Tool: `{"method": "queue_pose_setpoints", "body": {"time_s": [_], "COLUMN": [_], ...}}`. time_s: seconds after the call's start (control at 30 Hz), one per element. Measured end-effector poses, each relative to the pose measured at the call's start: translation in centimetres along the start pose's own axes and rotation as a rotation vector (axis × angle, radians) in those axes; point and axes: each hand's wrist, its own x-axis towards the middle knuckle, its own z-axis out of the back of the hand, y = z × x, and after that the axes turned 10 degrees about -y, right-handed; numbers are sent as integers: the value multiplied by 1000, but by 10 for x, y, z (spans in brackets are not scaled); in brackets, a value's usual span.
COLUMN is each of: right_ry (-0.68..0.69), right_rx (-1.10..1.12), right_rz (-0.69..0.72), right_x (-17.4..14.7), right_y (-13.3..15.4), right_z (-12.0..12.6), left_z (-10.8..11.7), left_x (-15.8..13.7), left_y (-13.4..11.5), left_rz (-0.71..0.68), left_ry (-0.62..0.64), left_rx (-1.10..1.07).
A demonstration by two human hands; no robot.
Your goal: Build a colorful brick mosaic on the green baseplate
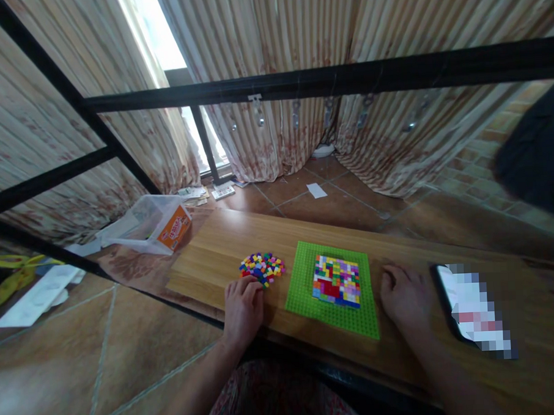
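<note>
A green studded baseplate (297, 298) lies on the wooden table, bearing a block of tightly set coloured bricks (338, 281). To its left is a heap of small loose bricks (266, 264) in many colours. My left hand (243, 307) rests at the near edge of this heap, fingers curled down and closed; what they hold, if anything, is hidden. Right of the baseplate, apart from it, my right hand (404, 297) sits on the tabletop with its fingers curled in and nothing visible in them.
A phone (474, 309) with a blurred-out screen lies at the right of the wooden table (209, 247). Beyond the left end stands a clear plastic bin (144, 222) with an orange label. Black metal bars (299, 84) cross in front of striped curtains. Papers (316, 190) lie on the tiled floor.
</note>
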Motion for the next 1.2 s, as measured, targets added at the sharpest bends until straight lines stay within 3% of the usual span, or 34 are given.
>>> {"method": "queue_pose_setpoints", "body": {"time_s": [0.17,0.43,0.83,0.97,1.2], "right_ry": [16,-23,29,27,57], "right_rx": [-14,-13,-6,15,16], "right_rz": [36,55,16,-12,-44], "right_x": [0,0,-1,-1,1], "right_y": [-2,-1,-3,-3,1], "right_z": [0,1,-3,-4,-1], "left_z": [2,0,6,7,-15], "left_x": [-4,-5,-5,3,23], "left_y": [20,21,20,5,-60], "left_rz": [47,119,178,108,-100], "left_ry": [-22,-18,-29,-39,94], "left_rx": [67,16,63,-27,-269]}}
